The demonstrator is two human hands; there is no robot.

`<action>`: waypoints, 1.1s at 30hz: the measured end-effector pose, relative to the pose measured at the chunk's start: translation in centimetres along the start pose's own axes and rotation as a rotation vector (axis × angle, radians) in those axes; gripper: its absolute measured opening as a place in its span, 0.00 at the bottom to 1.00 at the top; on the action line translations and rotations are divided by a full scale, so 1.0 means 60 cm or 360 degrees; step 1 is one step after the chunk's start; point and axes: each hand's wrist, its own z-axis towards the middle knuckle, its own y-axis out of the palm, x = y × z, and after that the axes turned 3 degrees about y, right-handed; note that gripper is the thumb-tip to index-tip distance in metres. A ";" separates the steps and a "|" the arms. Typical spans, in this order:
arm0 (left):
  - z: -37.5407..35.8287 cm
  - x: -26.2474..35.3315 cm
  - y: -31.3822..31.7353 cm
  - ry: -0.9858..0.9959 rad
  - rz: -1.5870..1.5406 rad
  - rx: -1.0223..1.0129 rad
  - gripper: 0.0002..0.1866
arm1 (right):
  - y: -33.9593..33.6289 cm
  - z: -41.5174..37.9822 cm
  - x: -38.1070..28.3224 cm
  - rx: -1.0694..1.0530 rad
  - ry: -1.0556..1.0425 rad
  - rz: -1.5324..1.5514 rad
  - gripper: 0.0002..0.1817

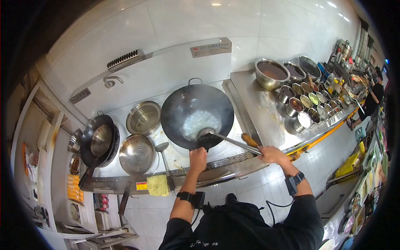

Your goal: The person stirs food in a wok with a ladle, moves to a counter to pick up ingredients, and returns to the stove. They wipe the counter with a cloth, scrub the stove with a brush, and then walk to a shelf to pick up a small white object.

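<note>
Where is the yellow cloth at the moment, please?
In the head view, the yellow cloth is on the stove's front edge, to the left of the left hand, between the red-and-yellow label and the resting ladle's black grip.

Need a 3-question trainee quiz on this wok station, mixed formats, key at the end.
1. What does the right hand hold?
A) a knife
B) a ladle
C) a perforated strainer
2. True or false: the yellow cloth lies to the left of the wok.
3. Fill in: the left hand is at the wok's near ____.

Key: 1 B; 2 true; 3 rim.
</note>
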 end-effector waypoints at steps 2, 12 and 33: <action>0.002 -0.001 0.000 0.0003 -0.0025 0.0001 0.06 | 0.032 0.041 -0.005 0.0189 0.0007 -0.0117 0.21; 0.002 -0.002 -0.003 0.0004 -0.0026 -0.0047 0.05 | 0.188 0.130 -0.123 0.0477 0.0142 0.0476 0.20; -0.001 -0.011 0.000 0.0091 -0.0014 -0.0038 0.04 | 0.247 0.040 -0.122 0.0463 0.0193 0.0813 0.16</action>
